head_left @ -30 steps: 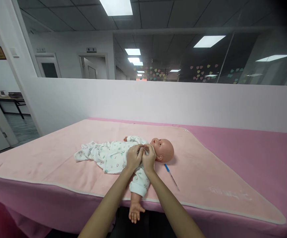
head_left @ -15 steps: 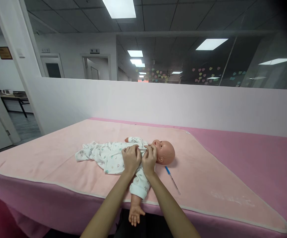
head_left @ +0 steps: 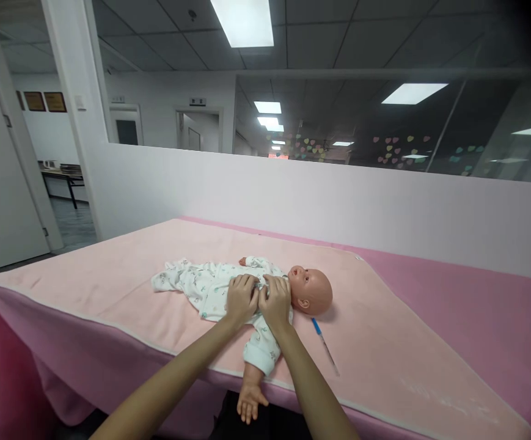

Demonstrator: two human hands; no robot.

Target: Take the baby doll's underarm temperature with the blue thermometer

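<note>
A baby doll (head_left: pixel 311 292) lies on its back with its head to the right, dressed in a white patterned romper (head_left: pixel 214 288). Both of my hands are at the upper chest of the romper, close together. My left hand (head_left: pixel 242 297) has its fingers bent and closed on the fabric at the front. Beside it, nearer the doll's neck, my right hand (head_left: pixel 275 299) is likewise closed on the cloth below the collar. The fingertips are partly hidden, so any fastener between them cannot be made out. The doll's near arm (head_left: pixel 251 385) sticks out past the table edge, between my forearms.
A thin stick with a blue end (head_left: pixel 316 326), perhaps a thermometer, lies right of the doll's near shoulder. The peach pad (head_left: pixel 384 342) covers a pink cloth (head_left: pixel 476 305) on the table. A low white wall (head_left: pixel 338 201) with glass above stands behind.
The whole view has turned slightly to the left. My fingers, raised in a pinch at the romper's front before, now lie lower and flatter against the chest. The doll stays in place.
</note>
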